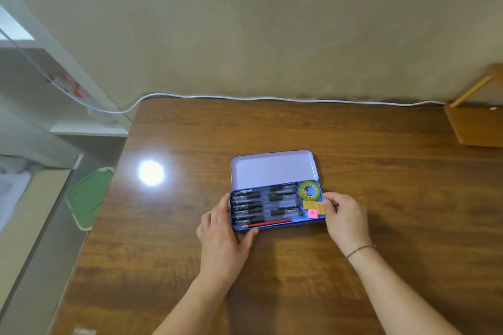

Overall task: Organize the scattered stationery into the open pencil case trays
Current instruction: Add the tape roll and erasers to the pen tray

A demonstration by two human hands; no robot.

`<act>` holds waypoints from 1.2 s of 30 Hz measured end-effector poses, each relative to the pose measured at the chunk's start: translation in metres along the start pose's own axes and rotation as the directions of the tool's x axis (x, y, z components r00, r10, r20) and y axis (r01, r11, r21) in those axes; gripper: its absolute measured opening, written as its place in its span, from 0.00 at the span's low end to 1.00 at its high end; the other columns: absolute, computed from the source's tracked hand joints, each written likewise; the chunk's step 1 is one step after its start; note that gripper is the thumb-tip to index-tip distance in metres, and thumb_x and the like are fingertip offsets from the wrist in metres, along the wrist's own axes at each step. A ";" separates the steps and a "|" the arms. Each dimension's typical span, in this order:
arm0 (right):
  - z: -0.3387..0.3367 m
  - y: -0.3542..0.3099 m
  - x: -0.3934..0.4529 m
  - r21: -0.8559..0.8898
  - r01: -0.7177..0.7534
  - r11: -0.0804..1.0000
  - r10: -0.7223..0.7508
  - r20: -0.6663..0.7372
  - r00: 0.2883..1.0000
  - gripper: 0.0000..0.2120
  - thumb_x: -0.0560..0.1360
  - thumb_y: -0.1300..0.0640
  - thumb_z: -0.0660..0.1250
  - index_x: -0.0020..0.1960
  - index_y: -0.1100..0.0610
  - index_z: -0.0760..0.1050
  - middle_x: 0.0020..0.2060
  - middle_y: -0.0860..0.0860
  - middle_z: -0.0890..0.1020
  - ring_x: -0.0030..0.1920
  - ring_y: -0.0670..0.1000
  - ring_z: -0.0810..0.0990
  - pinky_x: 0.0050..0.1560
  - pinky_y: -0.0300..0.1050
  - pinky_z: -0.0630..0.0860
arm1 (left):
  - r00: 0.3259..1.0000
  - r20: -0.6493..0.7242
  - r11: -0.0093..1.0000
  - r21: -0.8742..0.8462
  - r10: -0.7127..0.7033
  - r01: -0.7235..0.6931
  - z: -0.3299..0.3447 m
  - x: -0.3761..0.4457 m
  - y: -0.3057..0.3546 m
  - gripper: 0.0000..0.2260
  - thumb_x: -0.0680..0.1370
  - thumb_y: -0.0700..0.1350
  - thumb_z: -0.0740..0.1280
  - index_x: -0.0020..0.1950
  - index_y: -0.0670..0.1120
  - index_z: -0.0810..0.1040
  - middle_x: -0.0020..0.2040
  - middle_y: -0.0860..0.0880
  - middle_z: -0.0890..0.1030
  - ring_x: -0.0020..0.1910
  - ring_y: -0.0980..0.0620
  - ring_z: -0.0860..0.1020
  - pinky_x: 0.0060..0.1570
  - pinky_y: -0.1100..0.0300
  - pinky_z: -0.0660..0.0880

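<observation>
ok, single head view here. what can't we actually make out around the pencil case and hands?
- Head view: print on the black pens is too small and blurred; exact count unclear.
- The yellow notes are partly covered by the pink note and right hand fingertips.
- Left end wall of the pencil case is hidden by the left hand.
- Green tray left of the table is cut by its edge.
- Wooden stand is cropped at the right frame edge.
</observation>
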State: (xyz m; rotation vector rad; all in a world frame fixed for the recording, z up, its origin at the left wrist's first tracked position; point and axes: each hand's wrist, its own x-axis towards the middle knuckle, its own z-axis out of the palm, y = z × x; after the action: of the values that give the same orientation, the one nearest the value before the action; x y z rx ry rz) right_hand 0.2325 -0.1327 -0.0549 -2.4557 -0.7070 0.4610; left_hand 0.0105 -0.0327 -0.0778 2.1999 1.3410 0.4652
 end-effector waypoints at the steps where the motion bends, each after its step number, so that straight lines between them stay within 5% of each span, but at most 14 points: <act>1: 0.001 0.000 0.000 -0.015 0.002 1.000 -0.002 0.000 1.000 0.11 0.78 0.59 0.63 0.59 0.59 0.80 0.53 0.53 0.82 0.50 0.48 0.77 0.41 0.25 0.64 | 1.000 0.004 1.000 0.020 0.006 -0.006 0.000 0.000 -0.001 0.41 0.67 0.54 0.77 0.74 0.51 0.61 0.61 0.52 0.76 0.58 0.48 0.69 0.56 0.53 0.65; 4: 0.000 0.000 0.000 -0.065 0.004 0.998 -0.004 -0.005 1.000 0.12 0.78 0.58 0.63 0.59 0.59 0.79 0.53 0.53 0.82 0.47 0.44 0.73 0.33 0.22 0.61 | 1.000 0.012 0.998 0.063 0.029 -0.030 -0.002 0.001 -0.001 0.41 0.66 0.57 0.77 0.74 0.52 0.62 0.58 0.54 0.77 0.56 0.49 0.70 0.55 0.54 0.64; 13: 0.000 0.005 0.004 -0.120 -0.003 0.993 0.006 0.018 1.000 0.10 0.77 0.58 0.65 0.57 0.58 0.80 0.50 0.53 0.83 0.51 0.48 0.79 0.34 0.26 0.65 | 0.995 0.090 0.991 0.123 0.044 -0.054 -0.002 0.008 -0.005 0.37 0.69 0.63 0.72 0.74 0.51 0.65 0.53 0.54 0.75 0.55 0.50 0.72 0.56 0.55 0.65; 23: 0.002 -0.001 0.040 -0.039 -0.054 0.998 0.057 0.063 0.996 0.13 0.78 0.49 0.63 0.39 0.55 0.77 0.34 0.48 0.81 0.34 0.41 0.77 0.27 0.38 0.68 | 0.979 0.201 0.989 0.141 0.016 -0.045 -0.010 0.034 0.000 0.44 0.64 0.72 0.69 0.75 0.54 0.61 0.55 0.55 0.73 0.57 0.51 0.71 0.57 0.55 0.62; 30: 0.017 0.005 0.034 -0.129 -0.017 0.991 0.020 0.024 0.999 0.12 0.80 0.45 0.56 0.43 0.51 0.70 0.34 0.47 0.78 0.32 0.46 0.76 0.25 0.37 0.65 | 0.979 0.175 0.922 0.352 0.102 -0.159 0.000 0.031 -0.011 0.45 0.67 0.80 0.50 0.70 0.49 0.70 0.49 0.53 0.79 0.47 0.47 0.76 0.44 0.51 0.70; 36: 0.021 0.003 0.037 -0.187 -0.043 0.981 0.046 0.010 0.999 0.12 0.81 0.45 0.52 0.45 0.49 0.69 0.34 0.48 0.77 0.32 0.48 0.74 0.27 0.38 0.62 | 0.982 0.189 0.967 0.251 -0.006 -0.042 0.010 0.023 -0.015 0.45 0.67 0.79 0.50 0.76 0.51 0.62 0.57 0.52 0.75 0.54 0.47 0.71 0.53 0.49 0.66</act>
State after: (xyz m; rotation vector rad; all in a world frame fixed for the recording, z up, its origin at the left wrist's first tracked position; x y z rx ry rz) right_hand 0.2536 -0.1056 -0.0797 -2.6506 -0.7316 0.4473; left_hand 0.0156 -0.0095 -0.0944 2.3947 1.3402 0.0893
